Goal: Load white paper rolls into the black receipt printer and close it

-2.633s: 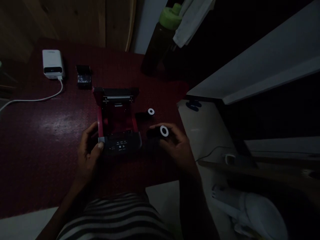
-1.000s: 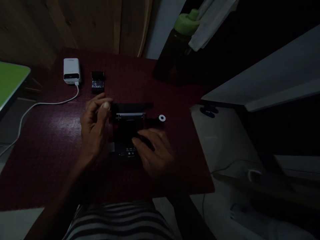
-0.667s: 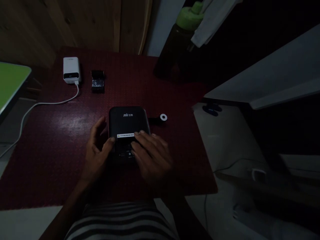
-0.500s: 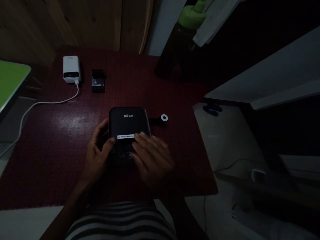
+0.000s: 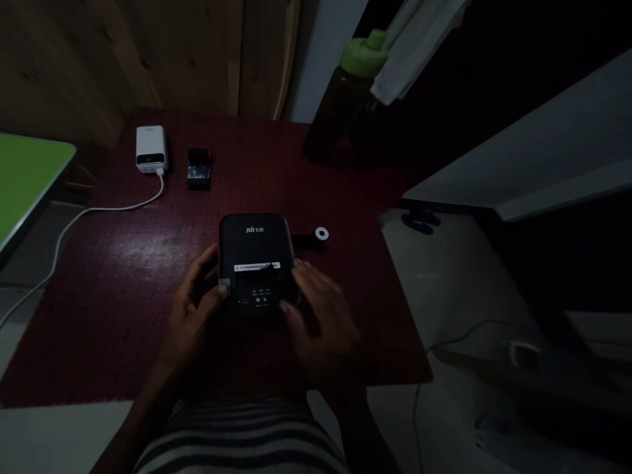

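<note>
A black label printer (image 5: 254,247) with rounded corners sits on the red tabletop in front of me. A white warning strip (image 5: 269,265) crosses its top, above small lit-looking buttons and marks. My left hand (image 5: 197,296) grips the printer's left side, thumb on the top edge and fingers curled down along the side. At the right side, my right hand (image 5: 323,313) rests its fingers along the edge, with the thumb tip on the lower right corner. Behind the right hand, a dark strap-like piece with a white ring (image 5: 322,234) lies beside the printer.
A white power bank (image 5: 151,148) with a plugged-in white cable (image 5: 118,209) stands at the back left. Near it lies a small black ribbon-like cartridge (image 5: 198,170). A dark bottle with a green lid (image 5: 363,58) stands at the back right. A green tabletop (image 5: 34,174) adjoins on the left.
My right hand has moved from the top of the printer to its right edge, uncovering the buttons and the strip. My left hand keeps its grip. The view has shifted slightly.
</note>
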{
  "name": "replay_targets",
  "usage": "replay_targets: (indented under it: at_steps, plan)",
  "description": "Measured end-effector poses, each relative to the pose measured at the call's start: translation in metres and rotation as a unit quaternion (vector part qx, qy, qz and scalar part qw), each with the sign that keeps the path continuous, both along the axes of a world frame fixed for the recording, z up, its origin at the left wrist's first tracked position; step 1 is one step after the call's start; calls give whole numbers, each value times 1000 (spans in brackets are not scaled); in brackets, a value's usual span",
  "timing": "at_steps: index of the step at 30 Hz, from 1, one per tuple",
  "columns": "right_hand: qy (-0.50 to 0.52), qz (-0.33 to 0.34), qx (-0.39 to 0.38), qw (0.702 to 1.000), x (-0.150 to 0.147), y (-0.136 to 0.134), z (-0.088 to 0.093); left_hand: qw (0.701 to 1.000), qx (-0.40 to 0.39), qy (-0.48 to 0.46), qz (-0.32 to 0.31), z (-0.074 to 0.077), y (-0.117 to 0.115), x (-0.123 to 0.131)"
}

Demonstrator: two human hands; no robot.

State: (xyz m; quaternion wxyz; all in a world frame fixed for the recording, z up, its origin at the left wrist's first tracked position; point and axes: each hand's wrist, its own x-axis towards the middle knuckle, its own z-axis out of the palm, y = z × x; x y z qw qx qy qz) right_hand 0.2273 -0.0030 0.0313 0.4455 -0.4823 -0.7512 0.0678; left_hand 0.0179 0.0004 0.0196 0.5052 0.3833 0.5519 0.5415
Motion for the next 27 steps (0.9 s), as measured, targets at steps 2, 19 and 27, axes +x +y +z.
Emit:
replay_targets:
  at_steps: [2,19,27]
  plan:
    - [29,-38,-15,999,4,-7,-5,1000,-13,-1,-3,3,-4,0]
    - [262,-96,-288,916,9,-22,-42,997,-48,-55,35,10,2,10]
    - [214,-90,-243,942,20,-9,-31,999,-10,27,20,5,-4,9]
